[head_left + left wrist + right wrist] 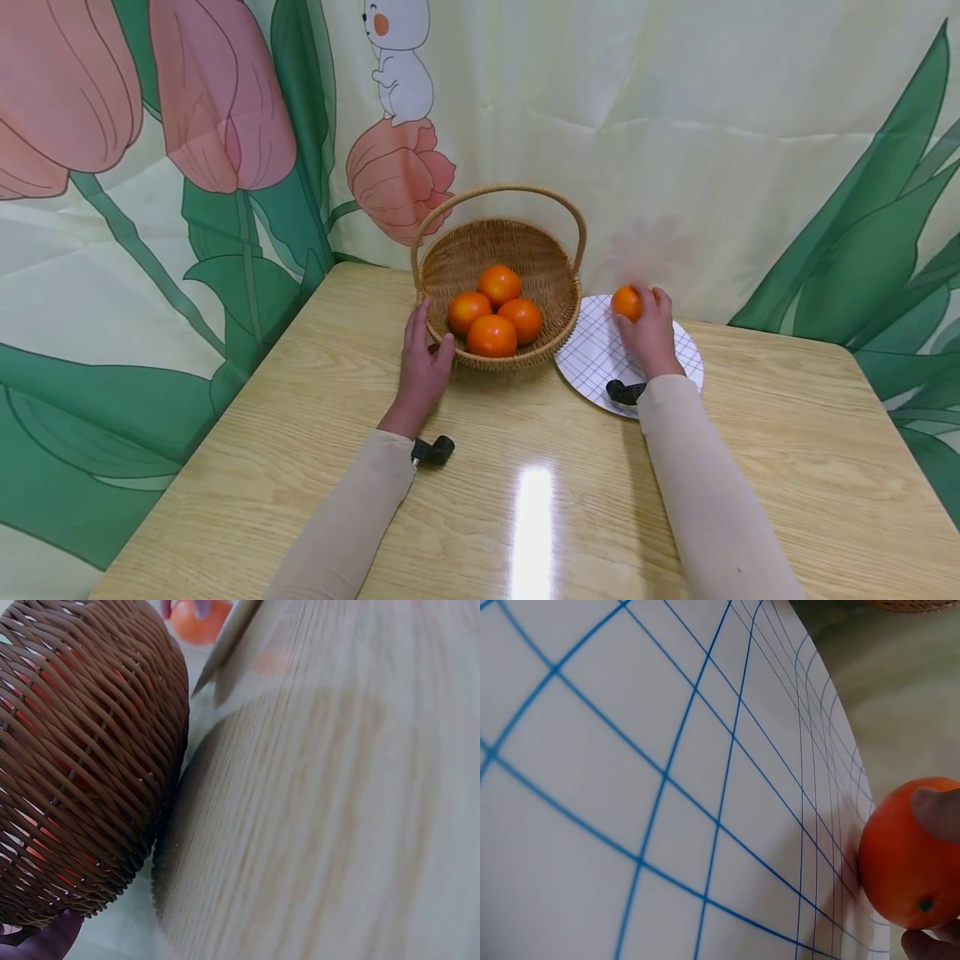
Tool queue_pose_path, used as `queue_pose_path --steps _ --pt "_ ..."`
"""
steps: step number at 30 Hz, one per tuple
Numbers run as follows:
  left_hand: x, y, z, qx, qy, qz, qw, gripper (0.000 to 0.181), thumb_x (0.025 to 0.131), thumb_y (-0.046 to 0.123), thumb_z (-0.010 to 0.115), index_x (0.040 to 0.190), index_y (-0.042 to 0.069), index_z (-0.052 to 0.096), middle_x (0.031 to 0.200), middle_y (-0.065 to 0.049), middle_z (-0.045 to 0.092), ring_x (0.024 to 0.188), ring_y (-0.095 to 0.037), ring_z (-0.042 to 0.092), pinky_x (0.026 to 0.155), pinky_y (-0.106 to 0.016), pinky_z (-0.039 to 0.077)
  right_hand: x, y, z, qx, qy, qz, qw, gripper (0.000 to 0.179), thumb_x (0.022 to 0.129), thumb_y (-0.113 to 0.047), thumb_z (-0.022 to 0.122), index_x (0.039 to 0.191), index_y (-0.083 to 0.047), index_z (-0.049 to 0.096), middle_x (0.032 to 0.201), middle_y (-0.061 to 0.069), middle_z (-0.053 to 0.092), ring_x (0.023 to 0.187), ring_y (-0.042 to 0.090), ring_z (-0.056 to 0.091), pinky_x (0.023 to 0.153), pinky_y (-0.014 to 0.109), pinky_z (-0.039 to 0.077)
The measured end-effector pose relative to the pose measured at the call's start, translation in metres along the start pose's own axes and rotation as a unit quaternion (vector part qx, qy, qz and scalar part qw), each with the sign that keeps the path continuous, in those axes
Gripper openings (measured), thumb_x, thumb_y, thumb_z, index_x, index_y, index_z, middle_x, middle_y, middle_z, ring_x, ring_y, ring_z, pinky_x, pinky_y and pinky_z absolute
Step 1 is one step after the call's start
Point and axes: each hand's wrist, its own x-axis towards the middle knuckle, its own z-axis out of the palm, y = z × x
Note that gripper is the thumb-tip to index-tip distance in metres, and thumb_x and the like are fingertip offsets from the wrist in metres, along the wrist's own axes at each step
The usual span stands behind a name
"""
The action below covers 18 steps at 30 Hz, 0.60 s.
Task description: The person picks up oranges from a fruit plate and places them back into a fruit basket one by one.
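At the back of the table a wicker basket (517, 237) with a tall handle holds several oranges (492, 336). My left hand (422, 362) touches the basket's left side, its fingers along the outer wall and the thumb near the front rim. In the left wrist view, the basket's woven wall (82, 757) fills the left side, with part of the hand (46, 941) beneath it. To the right, my right hand (651, 332) grips a single orange (626, 303) at the far part of a white plate (588, 367) with blue crossed lines. A green stem mark shows on that orange (900, 862).
The pale wooden table (285, 467) carries the basket and plate close to its back edge. Behind it hangs a curtain (675, 125) printed with flowers and leaves. The plate's left edge lies near the basket. A bright reflection runs down the table's front middle.
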Motion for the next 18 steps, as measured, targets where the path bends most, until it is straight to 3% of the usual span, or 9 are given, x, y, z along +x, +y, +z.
queue_pose_path --steps 5,13,18 --pt "-0.001 0.001 -0.001 0.001 -0.004 -0.006 1.0000 0.066 0.095 0.024 0.051 0.154 0.022 0.022 0.158 -0.010 0.024 0.143 -0.030 0.030 0.113 -0.052 0.031 -0.006 0.000 -0.003 -0.004 -0.005 0.001 1.0000 0.066 0.096 -0.021 0.059 0.153 -0.024 0.027 0.159 0.017 0.009 0.130 0.049 0.033 0.108 0.062 0.033" --pt "-0.001 0.002 -0.001 0.002 0.003 0.000 1.0000 0.066 0.095 0.025 0.052 0.153 0.014 0.025 0.157 -0.013 0.025 0.141 -0.034 0.033 0.110 -0.054 0.035 -0.016 -0.005 -0.008 -0.003 -0.005 -0.001 1.0000 0.066 0.094 -0.022 0.061 0.152 -0.025 0.029 0.158 0.016 0.012 0.130 0.048 0.034 0.108 0.062 0.033" --pt "-0.001 0.002 -0.001 0.003 -0.001 -0.001 1.0000 0.066 0.095 0.024 0.052 0.154 0.017 0.023 0.157 -0.015 0.025 0.140 -0.035 0.033 0.107 -0.054 0.039 -0.022 -0.007 -0.009 -0.017 -0.005 -0.004 0.9998 0.066 0.094 -0.022 0.062 0.152 -0.024 0.030 0.158 0.018 0.012 0.131 0.049 0.034 0.108 0.063 0.032"
